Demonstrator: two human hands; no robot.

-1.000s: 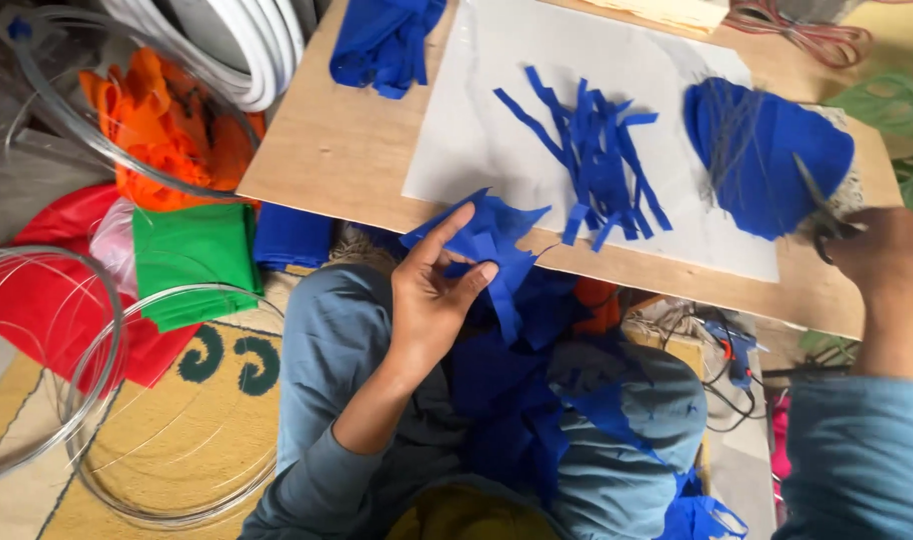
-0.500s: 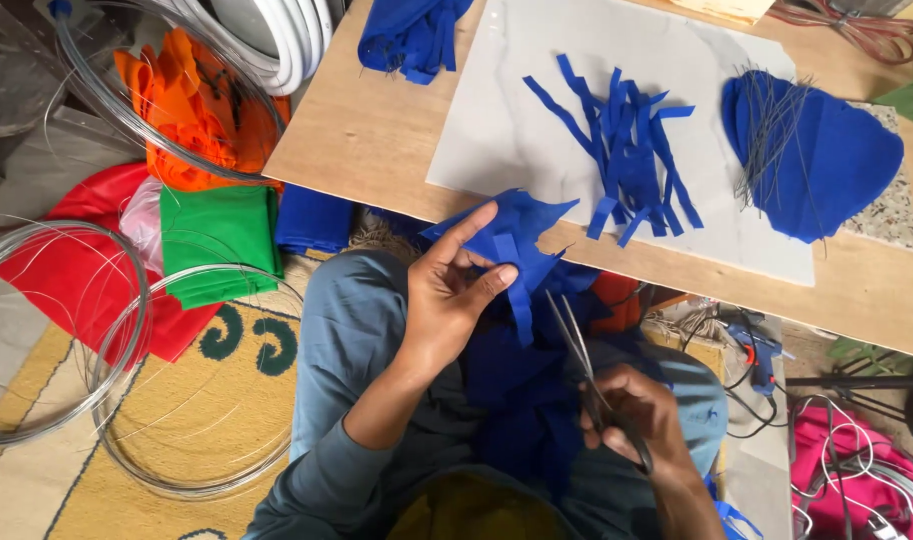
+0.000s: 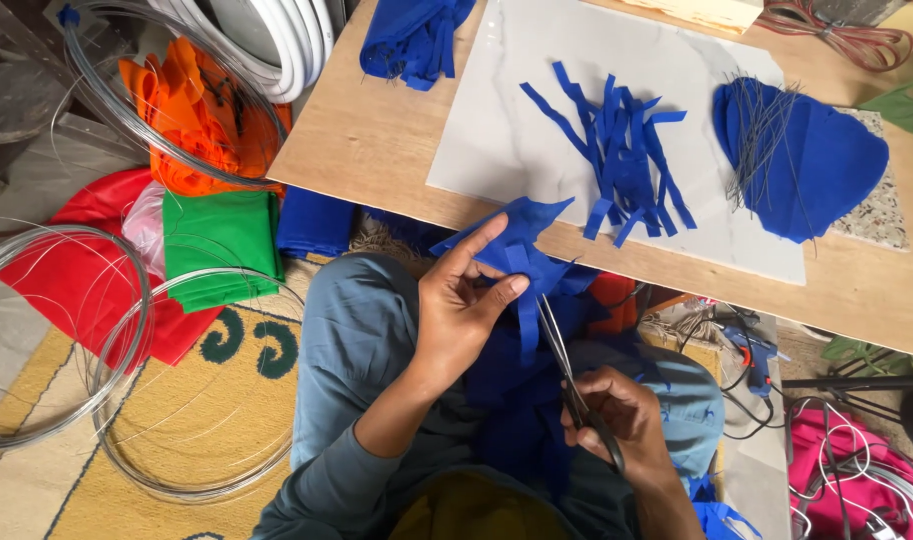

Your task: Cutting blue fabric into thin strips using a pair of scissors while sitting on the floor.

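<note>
My left hand pinches a piece of blue cloth over my lap, at the front edge of the low wooden table. My right hand grips a pair of scissors, their blades pointing up into the blue cloth just below my left fingers. More blue cloth lies across my lap. On a white sheet on the table lie several cut blue strips.
Rounded blue cloth pieces with thin wires on them lie at the table's right. A blue cloth heap sits at the back. On the floor to the left: orange cloth, green cloth, red cloth, wire coils. A glue gun lies to the right.
My right hand has come back from the table's right side with the scissors and set the blades to the blue cloth. My left hand has kept holding the cloth.
</note>
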